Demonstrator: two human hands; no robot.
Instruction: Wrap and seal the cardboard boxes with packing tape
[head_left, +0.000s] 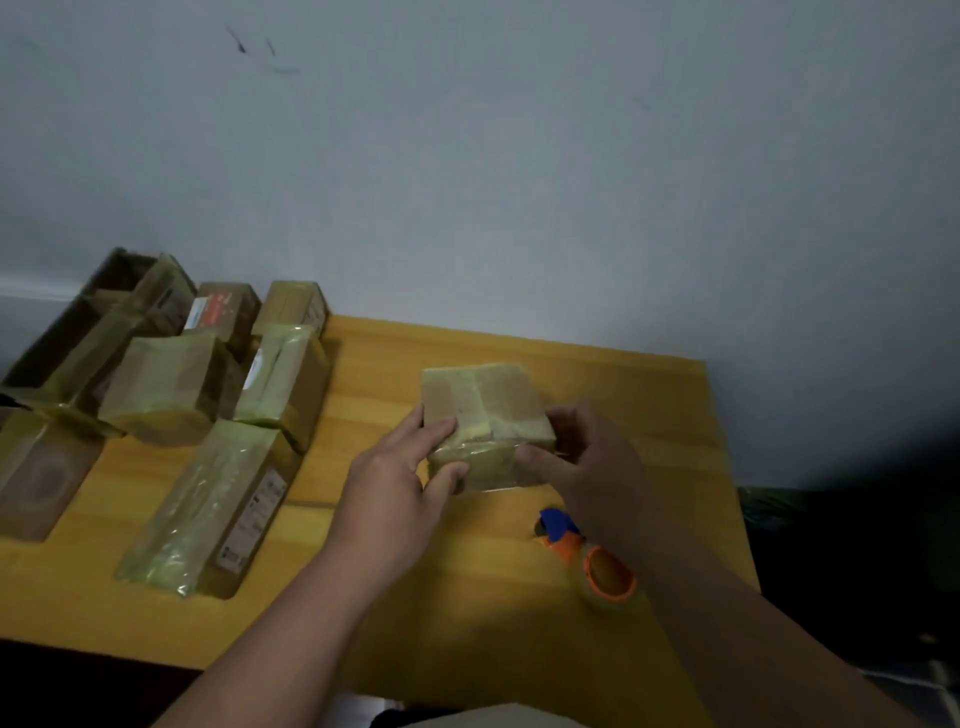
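Cardboard box (485, 415) sits mid-counter (623, 395), just beyond the tape dispenser (587, 551). Left hand (400, 478) and right hand (587, 457) clamp its sides; best rub loose tape edges flat before releasing.

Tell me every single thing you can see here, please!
Small taped cardboard box: one, brown under yellowish clear tape, middle of table, held between both hands.
Pile of taped cardboard boxes: about eight, brown with yellowish tape, left side of table.
Orange and blue tape dispenser: one, lying on table under right forearm.
Yellow wooden table: one, against wall.
Pale grey wall: behind table.
Left hand: fingers curled round box's left side.
Right hand: fingers pinching box's right side.
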